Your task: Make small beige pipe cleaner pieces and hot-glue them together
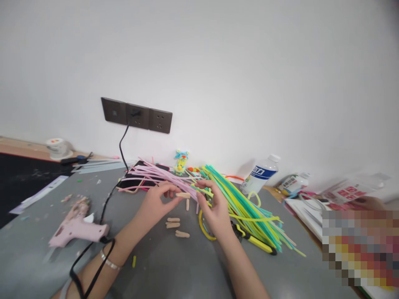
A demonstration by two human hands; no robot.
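Observation:
My left hand (160,199) pinches a short beige fuzzy piece (183,194), which looks like a cut length of pipe cleaner, between thumb and fingers. To its right, my right hand (215,207) is raised with thumb and fingers apart, and I see nothing held in it. Just under the pinched piece, another beige piece (187,204) stands out against the table. Nearer to me lie a beige pair (173,222) and a further beige bit (182,234). Beyond the hands spread pink pipe cleaners (158,172); a yellow-and-green bundle of pipe cleaners (246,207) lies right of my right hand.
A pink glue gun (77,228) lies at left, its black cord (109,195) running to a wall socket (137,115) and looping over my left forearm. Yellow-handled pliers (257,243), a bottle (262,172) and a small fuzzy figure (181,162) stand or lie around. Another person's hand (369,203) shows at right.

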